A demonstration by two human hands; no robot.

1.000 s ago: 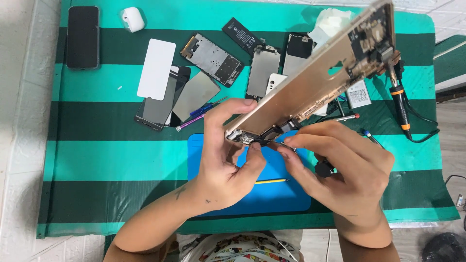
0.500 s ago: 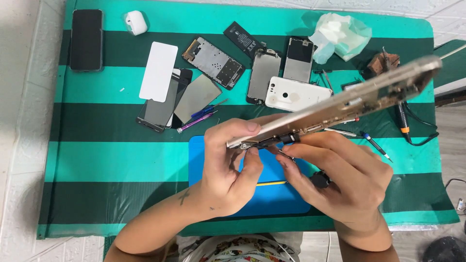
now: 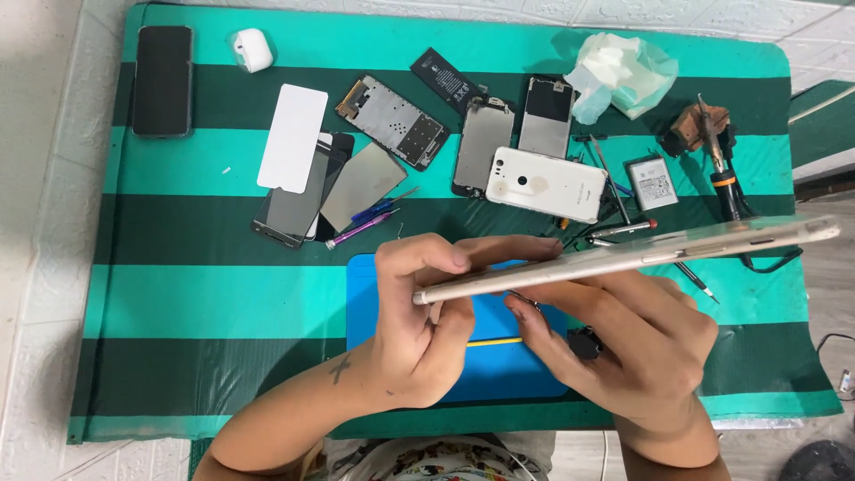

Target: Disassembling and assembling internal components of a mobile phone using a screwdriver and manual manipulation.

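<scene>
Gold phone frame (image 3: 623, 256) tilted flatter (now edge-on); left hand (image 3: 419, 330) pinches end, right hand (image 3: 623, 343) grips beneath.

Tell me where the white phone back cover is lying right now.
The white phone back cover lies on the striped mat, right of centre, just beyond the hands, below two opened phone frames.

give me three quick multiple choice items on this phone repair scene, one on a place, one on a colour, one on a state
1. Where is the black phone?
A. the cloth's far left corner
B. on the blue mat
C. under the tissue

2. What colour is the mat under the hands?
A. red
B. blue
C. white

3. How is the gold phone frame placed?
A. flat on the cloth
B. standing in a box
C. held up edge-on

Answers: 1 A, it lies by the top left corner. 2 B, blue shows beneath the fingers. 3 C, the left hand and right hand lift it.
</scene>
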